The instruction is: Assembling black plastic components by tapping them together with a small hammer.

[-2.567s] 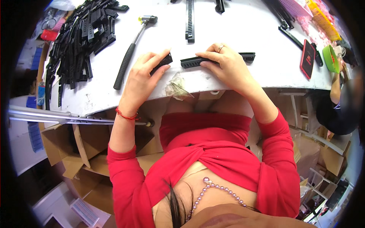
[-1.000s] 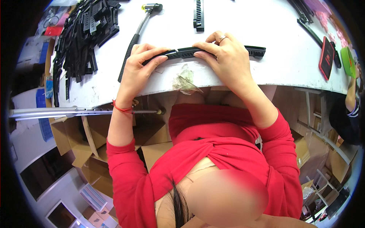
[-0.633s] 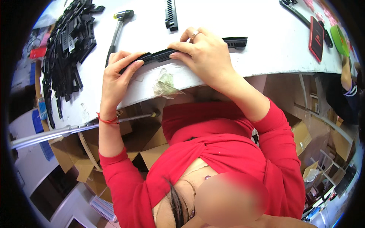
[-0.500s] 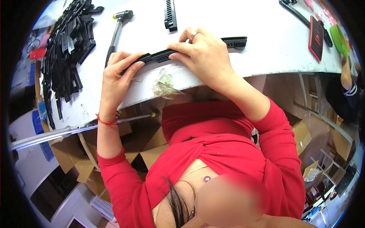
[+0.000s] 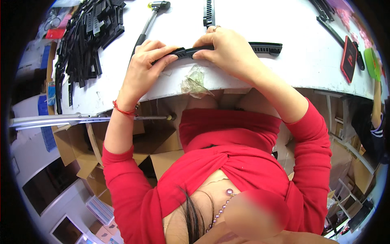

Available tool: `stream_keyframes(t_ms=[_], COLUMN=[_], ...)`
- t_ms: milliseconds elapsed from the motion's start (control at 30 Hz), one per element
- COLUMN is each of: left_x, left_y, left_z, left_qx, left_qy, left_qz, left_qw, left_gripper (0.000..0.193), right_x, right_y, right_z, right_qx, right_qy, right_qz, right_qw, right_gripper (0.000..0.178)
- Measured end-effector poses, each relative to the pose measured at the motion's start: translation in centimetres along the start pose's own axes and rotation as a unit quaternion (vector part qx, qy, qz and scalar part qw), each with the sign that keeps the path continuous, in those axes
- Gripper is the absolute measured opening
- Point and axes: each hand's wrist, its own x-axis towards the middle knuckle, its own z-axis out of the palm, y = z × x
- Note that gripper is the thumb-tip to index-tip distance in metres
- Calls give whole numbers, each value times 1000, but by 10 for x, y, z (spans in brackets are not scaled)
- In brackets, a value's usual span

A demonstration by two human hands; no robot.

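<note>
A long black slotted plastic strip (image 5: 266, 49) lies crosswise near the table's front edge, with both hands on it. My left hand (image 5: 142, 67) pinches its left part between thumb and fingers. Close beside it, my right hand (image 5: 227, 51) grips the middle, thumb at the near side and fingers over the top. A step shows in the strip between the two hands; whether two pieces meet there I cannot tell. The right end sticks out past my right hand, while my left fingers hide the left end. Beyond my right hand lies another black slotted strip (image 5: 209, 14).
A heap of black strips (image 5: 87, 38) covers the table's left. A hammer (image 5: 152, 20) lies beside it. Crumpled clear plastic (image 5: 197, 81) sits at the front edge. On the right are a red phone (image 5: 348, 61), a green round object (image 5: 371, 67) and another person's arm (image 5: 377, 103).
The whole view has shifted, so the table things sit further right. My hands have come closer together along the strip, both still gripping it.
</note>
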Motion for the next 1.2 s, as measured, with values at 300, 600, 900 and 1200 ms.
stream_keyframes(t_ms=[300, 600, 900, 1200], left_x=[-2, -48, -95, -111], left_y=[-2, -63, 40, 83], left_z=[1, -21, -59, -61], left_qx=[78, 8, -42, -41], left_qy=[3, 37, 158, 177], left_qz=[22, -267, -194, -257], left_qw=[997, 963, 967, 949], left_gripper=[27, 39, 46, 44], right_x=[9, 6, 2, 4], right_y=[-11, -18, -8, -15], right_z=[14, 14, 16, 18], right_qx=[1, -13, -19, -45], right_qy=[0, 4, 16, 16], right_qz=[53, 35, 60, 52], right_qw=[999, 999, 998, 998], right_gripper=[31, 30, 29, 32])
